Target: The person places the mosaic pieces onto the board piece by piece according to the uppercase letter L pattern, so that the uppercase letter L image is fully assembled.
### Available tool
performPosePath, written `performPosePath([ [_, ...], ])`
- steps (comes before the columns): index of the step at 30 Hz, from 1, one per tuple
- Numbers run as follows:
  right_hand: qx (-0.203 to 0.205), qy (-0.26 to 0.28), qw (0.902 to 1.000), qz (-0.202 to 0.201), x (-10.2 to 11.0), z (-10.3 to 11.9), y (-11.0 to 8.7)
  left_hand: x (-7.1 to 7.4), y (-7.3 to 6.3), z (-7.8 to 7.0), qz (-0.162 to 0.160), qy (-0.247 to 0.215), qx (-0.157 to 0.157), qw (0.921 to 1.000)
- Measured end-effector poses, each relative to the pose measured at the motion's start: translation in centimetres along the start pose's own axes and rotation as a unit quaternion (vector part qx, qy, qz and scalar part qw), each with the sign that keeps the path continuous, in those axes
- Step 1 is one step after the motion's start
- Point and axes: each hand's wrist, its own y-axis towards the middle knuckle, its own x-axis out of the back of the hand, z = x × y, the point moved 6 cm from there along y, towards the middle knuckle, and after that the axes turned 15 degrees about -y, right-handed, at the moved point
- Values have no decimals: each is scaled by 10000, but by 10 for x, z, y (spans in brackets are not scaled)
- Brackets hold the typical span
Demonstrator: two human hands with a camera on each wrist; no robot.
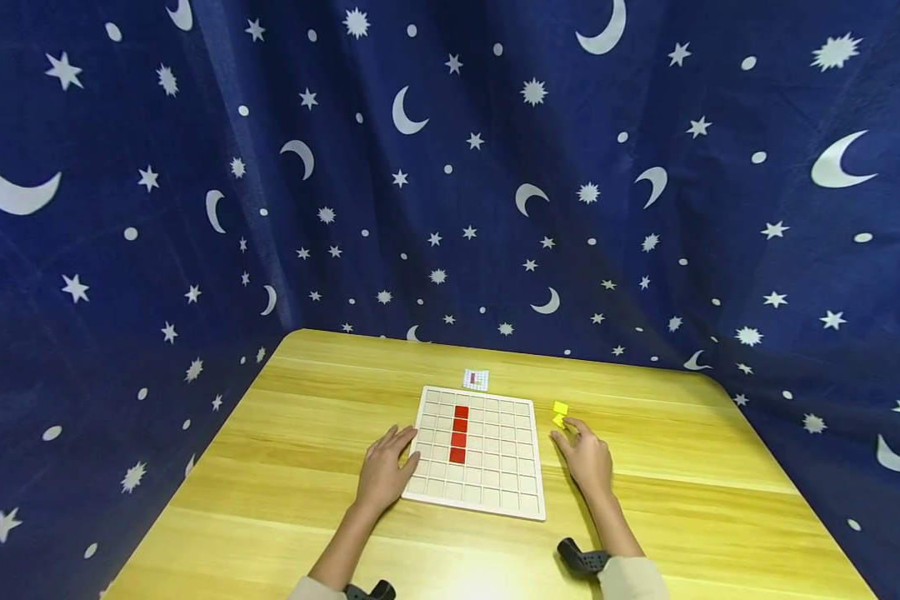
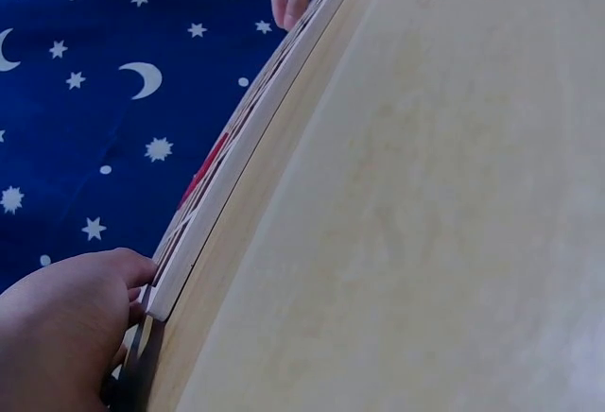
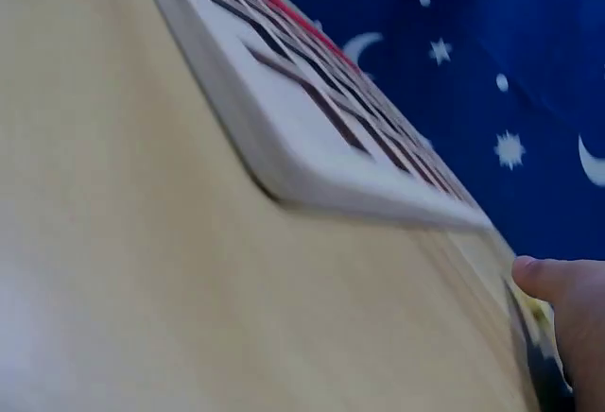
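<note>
In the head view a white gridded board (image 1: 495,504) lies on the table, with a column of several red square tiles (image 1: 459,425) set in its cells. My left hand (image 1: 386,468) rests at the board's left edge, thumb on the rim, as the left wrist view also shows. To the right of the board, my right hand (image 1: 588,458) reaches toward two yellow tiles (image 1: 561,407). Its index fingertip is right at the nearer tile (image 1: 558,421), and the thumb stands apart from it. The right wrist view shows the thumb (image 3: 534,278) beyond the board's corner.
A small printed grid card (image 1: 476,380) lies behind the board's far edge. The wooden table (image 1: 330,392) is bounded at the back and sides by a dark blue curtain (image 1: 465,183) with moons and stars. A black strap device (image 1: 581,560) sits at the right wrist.
</note>
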Motion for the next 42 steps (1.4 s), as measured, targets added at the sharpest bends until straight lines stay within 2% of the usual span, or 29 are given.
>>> performPosePath([
  [8, -120, -492, 9982, 310, 1, -13, 13, 1, -1, -3, -33, -47, -67, 10000],
  [11, -137, -438, 9984, 335, -1, -14, 15, 1, 0, -2, -7, -2, -68, 10000],
  [15, -111, -75, 9996, 234, -3, -11, 10, 1, 0, -1, -6, 1, -74, 10000],
  [18, 179, 298, 9994, 8, -2, 2, 3, 2, -1, -1, -56, 14, -114, 9999],
  [23, 1043, 746, 9912, -341, 3, 37, -9, 1, -1, -1, -104, 61, -192, 9997],
  [28, 1617, 1077, 9809, -79, 4, 66, -24, 1, -1, -2, -47, 30, -124, 9999],
  [37, 1788, 1151, 9755, 567, -7, 93, -42, 0, 0, -2, 11, 29, -118, 9999],
  [42, 1927, 1098, 9729, 653, -12, 103, -46, 1, 0, -3, -25, -31, -109, 9999],
])
